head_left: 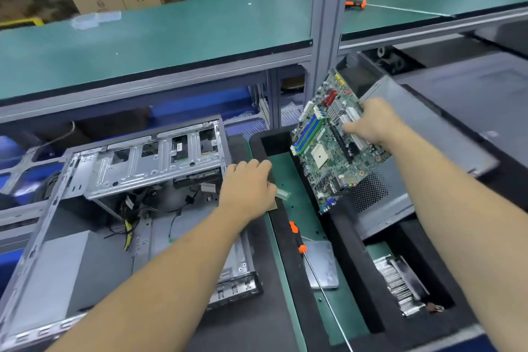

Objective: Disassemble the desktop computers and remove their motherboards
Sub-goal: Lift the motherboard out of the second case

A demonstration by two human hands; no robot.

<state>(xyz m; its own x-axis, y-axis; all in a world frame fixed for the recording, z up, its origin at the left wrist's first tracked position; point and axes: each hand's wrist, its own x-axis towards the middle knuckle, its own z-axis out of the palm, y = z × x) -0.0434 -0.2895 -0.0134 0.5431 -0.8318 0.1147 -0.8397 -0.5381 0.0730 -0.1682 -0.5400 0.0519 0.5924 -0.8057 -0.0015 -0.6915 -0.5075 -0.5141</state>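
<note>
Now the right hand (371, 120) grips a green motherboard (334, 146) by its upper edge and holds it tilted in the air, above the green work mat (297, 203) and in front of a grey computer case (400, 208) on the right. The left hand (248, 186) rests palm down on the edge of the open computer case (120, 180) on the left, fingers bent over small flat parts; whether it grasps them cannot be told. A screwdriver with orange handle (297, 237) lies on the mat between the two cases, beside a flat grey drive (321, 263)
</note>
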